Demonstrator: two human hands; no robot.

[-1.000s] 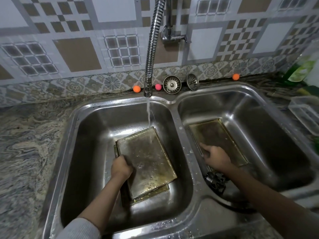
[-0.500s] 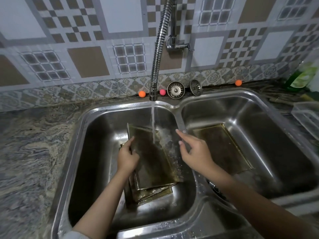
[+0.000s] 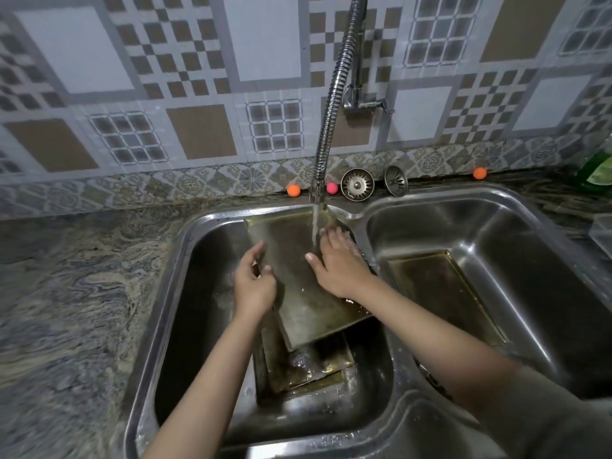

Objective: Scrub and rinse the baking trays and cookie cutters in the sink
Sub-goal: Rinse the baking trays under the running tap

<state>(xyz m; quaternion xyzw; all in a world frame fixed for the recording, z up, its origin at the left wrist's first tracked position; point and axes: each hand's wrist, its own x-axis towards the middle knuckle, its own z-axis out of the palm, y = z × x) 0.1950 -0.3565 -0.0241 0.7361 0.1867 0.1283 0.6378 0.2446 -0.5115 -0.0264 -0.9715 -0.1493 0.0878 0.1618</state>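
Right now it's the rinse step on one baking tray (image 3: 298,286): it's tilted up in the left basin (image 3: 198,260) of the double sink, top edge near the spout, w/ the tap stream (image 3: 314,226) hitting its upper part. Left hand (image 3: 253,283) grips the tray's left edge, fingers curled round it; right hand (image 3: 334,263) lies on the tray face under the water, fingers fairly straight, prob. rubbing. More trays (image 3: 304,369) sit stacked beneath in the same basin, and another tray (image 3: 440,293) lies flat in the right basin. Cookie cutters can't be made out. Next move, I'd judge: work the palm across the remaining face, flip to rinse the back, keeping a firm grip since it's wet.
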